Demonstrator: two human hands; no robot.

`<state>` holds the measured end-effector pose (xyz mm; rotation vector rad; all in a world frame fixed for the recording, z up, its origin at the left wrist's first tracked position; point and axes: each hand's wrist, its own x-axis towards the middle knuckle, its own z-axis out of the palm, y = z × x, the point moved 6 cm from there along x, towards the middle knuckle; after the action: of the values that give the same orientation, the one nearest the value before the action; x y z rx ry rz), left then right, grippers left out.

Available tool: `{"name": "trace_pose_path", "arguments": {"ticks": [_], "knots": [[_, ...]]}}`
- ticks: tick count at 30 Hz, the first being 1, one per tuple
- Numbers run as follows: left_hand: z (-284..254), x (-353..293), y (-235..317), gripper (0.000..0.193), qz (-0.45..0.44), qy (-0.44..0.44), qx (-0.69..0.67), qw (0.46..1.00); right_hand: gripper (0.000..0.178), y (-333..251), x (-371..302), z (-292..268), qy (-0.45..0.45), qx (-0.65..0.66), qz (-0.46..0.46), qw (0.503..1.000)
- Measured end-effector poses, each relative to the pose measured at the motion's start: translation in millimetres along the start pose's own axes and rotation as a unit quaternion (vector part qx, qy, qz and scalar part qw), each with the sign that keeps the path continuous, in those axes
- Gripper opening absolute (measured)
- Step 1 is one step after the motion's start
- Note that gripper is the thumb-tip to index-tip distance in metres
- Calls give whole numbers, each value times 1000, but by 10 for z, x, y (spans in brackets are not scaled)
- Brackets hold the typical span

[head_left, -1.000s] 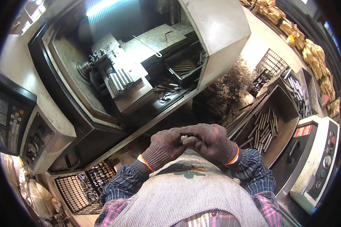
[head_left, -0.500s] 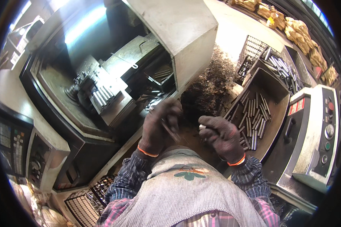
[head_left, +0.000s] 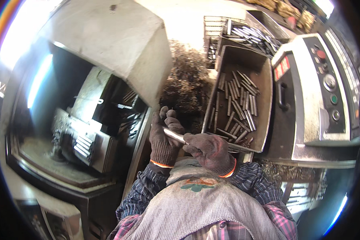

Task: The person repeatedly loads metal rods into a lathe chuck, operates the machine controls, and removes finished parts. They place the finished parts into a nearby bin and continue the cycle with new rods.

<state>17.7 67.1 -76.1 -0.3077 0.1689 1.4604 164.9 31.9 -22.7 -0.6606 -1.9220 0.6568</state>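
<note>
A short, bright metal rod [head_left: 174,135] slants between my two gloved hands in front of the apron. My right hand [head_left: 210,151], in a dark knit glove, is closed round its near right end. The other end rests in the palm of my left hand [head_left: 163,138], whose gloved fingers curl loosely above it. To the right, a deep metal bin [head_left: 271,94] holds many similar rods [head_left: 236,106], lying loose and mostly lengthwise. At left stands a lathe with its chuck [head_left: 59,140] and a tool block [head_left: 84,144] visible through the open door.
The lathe's pale door [head_left: 120,44] juts out at upper left. Metal shavings [head_left: 188,80] cover the floor between machine and bin. Behind the bin, more shiny rods [head_left: 254,36] fill another container. A control panel [head_left: 328,88] with buttons and a dial stands at right.
My view has turned to the right, bringing the bin nearer the middle. My hands have come together, and the rod now spans them. Earlier they were apart, with a small bright end showing at the right fingertips.
</note>
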Motion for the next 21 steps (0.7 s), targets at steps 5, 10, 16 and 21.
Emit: {"name": "trace_pose_path", "arguments": {"ticks": [5,10,16,21], "knots": [[-137,185,-49,31,-19,34,61,997,27,220,-42,-17,3,-79,45,996],[-99,297,84,37,-76,13,20,997,23,318,-26,-284,95,49,160,981],[34,498,636,28,42,-23,166,985,44,1062,-171,-1020,256,343,415,803],[-209,618,686,23,37,23,249,968,32,1779,-316,-1166,39,119,444,887]]}}
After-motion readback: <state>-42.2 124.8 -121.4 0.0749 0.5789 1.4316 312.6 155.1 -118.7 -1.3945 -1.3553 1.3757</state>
